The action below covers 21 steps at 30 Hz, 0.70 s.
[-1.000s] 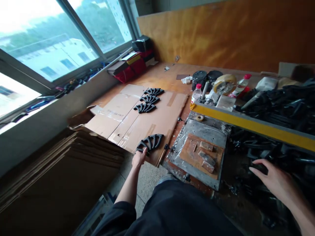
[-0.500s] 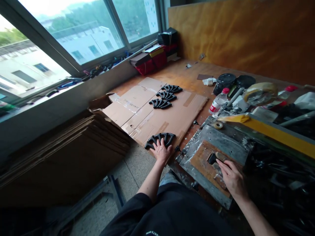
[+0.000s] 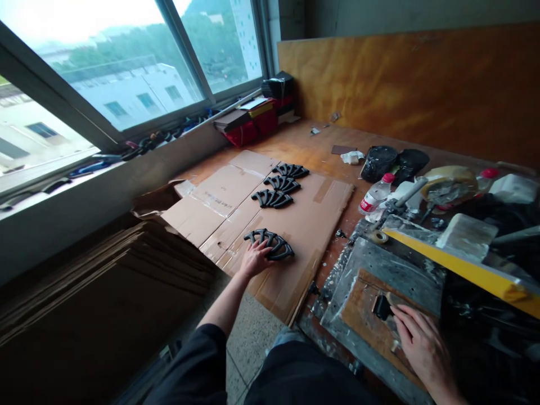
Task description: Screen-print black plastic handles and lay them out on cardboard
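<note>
- The left hand is placing or steadying, I judge, a black fan-shaped piece on the near part of the cardboard; its fingers lie bent over the piece, but whether they close on it, one cannot tell.
- Three similar pieces lie farther on the cardboard, in an overlapping row.
- The right hand holds, in a narrow pinch, what seems a small black part, above the brown board on the metal plate.
- Any shift of the fan-shaped piece would call for a flat, gentle slide; the small part, for a firm pinch.
</note>
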{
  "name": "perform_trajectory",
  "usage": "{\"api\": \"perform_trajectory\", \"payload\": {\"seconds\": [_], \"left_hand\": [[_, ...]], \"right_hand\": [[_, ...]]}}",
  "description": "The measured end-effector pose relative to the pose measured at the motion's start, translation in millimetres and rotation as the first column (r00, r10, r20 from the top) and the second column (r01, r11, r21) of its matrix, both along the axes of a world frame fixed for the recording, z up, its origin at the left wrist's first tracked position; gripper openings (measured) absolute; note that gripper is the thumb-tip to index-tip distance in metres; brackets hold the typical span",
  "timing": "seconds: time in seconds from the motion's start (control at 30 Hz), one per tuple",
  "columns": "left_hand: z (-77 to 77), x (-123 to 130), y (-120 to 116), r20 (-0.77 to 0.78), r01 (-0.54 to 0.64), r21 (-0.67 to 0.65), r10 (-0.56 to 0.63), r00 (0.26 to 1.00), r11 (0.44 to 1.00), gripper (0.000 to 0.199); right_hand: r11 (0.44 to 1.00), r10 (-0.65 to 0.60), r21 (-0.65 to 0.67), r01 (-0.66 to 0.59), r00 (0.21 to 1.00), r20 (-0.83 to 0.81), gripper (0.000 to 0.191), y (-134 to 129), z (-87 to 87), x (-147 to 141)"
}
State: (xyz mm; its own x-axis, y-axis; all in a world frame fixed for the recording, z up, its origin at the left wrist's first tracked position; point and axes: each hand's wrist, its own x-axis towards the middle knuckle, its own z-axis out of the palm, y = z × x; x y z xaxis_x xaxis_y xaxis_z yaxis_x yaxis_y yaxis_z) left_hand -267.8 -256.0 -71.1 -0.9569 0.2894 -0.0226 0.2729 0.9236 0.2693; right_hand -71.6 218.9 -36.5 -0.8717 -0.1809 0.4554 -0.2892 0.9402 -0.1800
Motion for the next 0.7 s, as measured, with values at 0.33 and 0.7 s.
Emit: {"api": "perform_trajectory", "payload": {"seconds": [0.33,0.7], "left_hand": [[-11.5,-158.8,-68.2,0.060,0.032,-0.079,-0.027,0.998,0.996,0.058],[27.7,-102.1,50.9,-0.075,0.017,0.209,-0.001,0.997,0.978,0.057]], "right_hand": [[0.990,-0.134,-0.014,0.137,0.983,0.122,0.028,-5.8,5.7,1.5],[0.997,0.037,0.046,-0.062,0.905,0.424,0.071,-26.7,24.9,-8.2]]}}
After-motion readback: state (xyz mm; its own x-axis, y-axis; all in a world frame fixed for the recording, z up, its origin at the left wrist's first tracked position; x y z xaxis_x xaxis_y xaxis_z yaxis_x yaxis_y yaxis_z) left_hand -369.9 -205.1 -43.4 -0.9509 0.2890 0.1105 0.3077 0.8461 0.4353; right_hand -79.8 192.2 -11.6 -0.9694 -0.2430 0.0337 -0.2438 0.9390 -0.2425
